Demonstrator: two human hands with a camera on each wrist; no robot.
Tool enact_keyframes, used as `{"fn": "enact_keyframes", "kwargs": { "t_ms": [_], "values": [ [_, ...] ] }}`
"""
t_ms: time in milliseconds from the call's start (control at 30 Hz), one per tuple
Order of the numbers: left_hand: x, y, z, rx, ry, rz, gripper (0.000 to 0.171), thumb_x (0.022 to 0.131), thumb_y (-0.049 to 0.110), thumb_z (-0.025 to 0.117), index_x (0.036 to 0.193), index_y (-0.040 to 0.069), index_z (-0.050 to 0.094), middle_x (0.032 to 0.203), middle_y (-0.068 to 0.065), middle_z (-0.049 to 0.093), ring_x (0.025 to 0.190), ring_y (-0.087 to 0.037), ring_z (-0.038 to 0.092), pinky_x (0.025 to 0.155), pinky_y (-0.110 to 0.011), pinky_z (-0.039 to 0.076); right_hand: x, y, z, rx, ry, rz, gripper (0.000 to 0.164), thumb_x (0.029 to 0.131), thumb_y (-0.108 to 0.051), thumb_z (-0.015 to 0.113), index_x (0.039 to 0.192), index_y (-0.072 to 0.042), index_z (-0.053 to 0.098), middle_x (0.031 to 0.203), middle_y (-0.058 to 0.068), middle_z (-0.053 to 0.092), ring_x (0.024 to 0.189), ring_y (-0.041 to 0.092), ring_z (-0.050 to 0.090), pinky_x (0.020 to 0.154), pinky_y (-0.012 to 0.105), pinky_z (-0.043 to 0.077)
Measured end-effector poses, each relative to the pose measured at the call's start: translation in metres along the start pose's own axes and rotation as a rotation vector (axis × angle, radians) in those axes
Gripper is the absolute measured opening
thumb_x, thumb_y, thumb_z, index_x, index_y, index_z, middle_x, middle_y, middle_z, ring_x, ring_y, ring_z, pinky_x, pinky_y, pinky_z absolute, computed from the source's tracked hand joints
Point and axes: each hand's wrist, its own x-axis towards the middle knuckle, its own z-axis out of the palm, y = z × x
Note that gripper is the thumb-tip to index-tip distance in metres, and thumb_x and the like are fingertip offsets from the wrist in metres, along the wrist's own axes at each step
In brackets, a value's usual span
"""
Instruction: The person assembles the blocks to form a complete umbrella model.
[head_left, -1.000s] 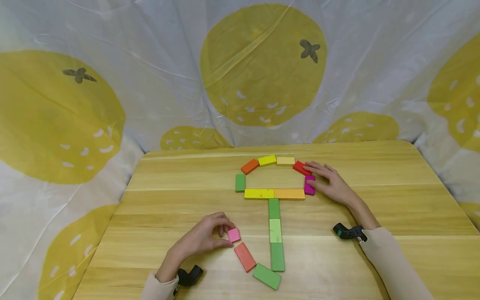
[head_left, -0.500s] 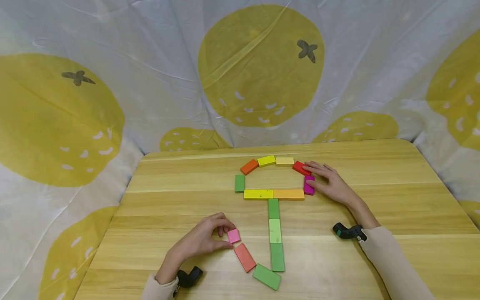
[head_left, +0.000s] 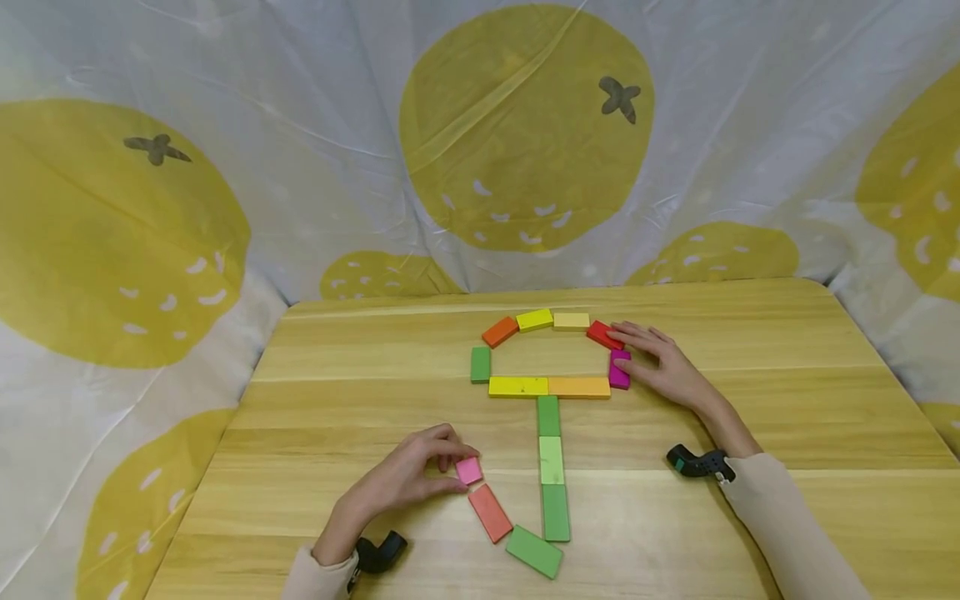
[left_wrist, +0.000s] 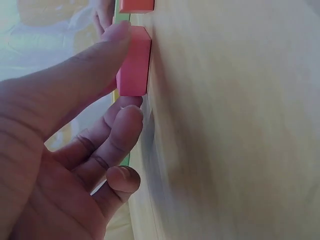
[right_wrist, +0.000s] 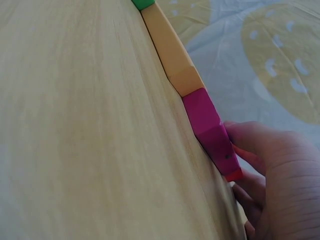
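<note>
In the head view my left hand (head_left: 411,468) pinches a small pink block (head_left: 468,471) between thumb and forefinger, low on the table. Beside it lie a salmon block (head_left: 490,513) and a green block (head_left: 534,552), forming a curve to the foot of a straight line of green blocks (head_left: 551,460). The left wrist view shows the thumb on the pink block (left_wrist: 135,65), other fingers loosely bent. My right hand (head_left: 663,367) has its fingertips on a red block (head_left: 604,335) and its thumb on a magenta block (head_left: 619,369). The right wrist view shows that thumb on the magenta block (right_wrist: 209,131).
A yellow block (head_left: 518,387) and a light orange block (head_left: 579,387) make a crossbar above the green line. Green (head_left: 481,365), orange (head_left: 500,332), yellow (head_left: 535,320) and cream (head_left: 572,322) blocks arch over it. A patterned curtain (head_left: 337,167) hangs behind the wooden table (head_left: 337,375).
The pink block has shifted very slightly to the right under the left fingers. The right hand and the other blocks stay in place.
</note>
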Motion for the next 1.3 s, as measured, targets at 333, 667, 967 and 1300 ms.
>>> {"fn": "enact_keyframes", "kwargs": {
  "t_ms": [333,667,967,1300],
  "values": [
    [0.0000,-0.0011,-0.0025,-0.013,-0.014,0.007,0.037,0.084,0.020,0.086,0.119,0.011,0.077,0.093,0.000,0.062,0.080,-0.012,0.056,0.069,-0.024,0.052,0.0016,-0.0002,0.0017,0.006,-0.002,-0.004,0.047,0.101,-0.017,0.068,0.147,-0.010,0.059,0.161,0.019,0.045,0.154,0.046,0.028,0.126,0.067,0.007],
    [0.0016,-0.0013,-0.0004,-0.021,-0.001,0.018,0.037,0.083,0.020,0.087,0.118,0.009,0.077,0.093,0.000,0.064,0.079,-0.013,0.057,0.068,-0.023,0.053,0.0020,-0.0028,-0.0014,0.008,0.000,-0.007,0.048,0.100,-0.016,0.068,0.147,-0.008,0.059,0.160,0.021,0.045,0.153,0.047,0.029,0.125,0.067,0.007],
    [0.0010,-0.0010,0.0005,-0.028,-0.022,0.006,0.038,0.084,0.020,0.086,0.118,0.008,0.077,0.094,0.000,0.064,0.079,-0.011,0.058,0.070,-0.022,0.054,-0.0003,0.0008,0.0015,0.021,0.007,-0.028,0.047,0.099,-0.013,0.069,0.146,-0.008,0.060,0.160,0.020,0.046,0.154,0.047,0.028,0.125,0.069,0.007],
    [0.0012,-0.0022,0.0003,-0.031,-0.033,-0.017,0.038,0.085,0.024,0.085,0.120,0.011,0.077,0.094,0.003,0.063,0.081,-0.010,0.057,0.072,-0.022,0.053,0.0003,0.0012,0.0001,0.004,0.006,-0.030,0.048,0.100,-0.015,0.068,0.147,-0.009,0.059,0.160,0.020,0.045,0.153,0.048,0.029,0.125,0.068,0.007]
  ]
}}
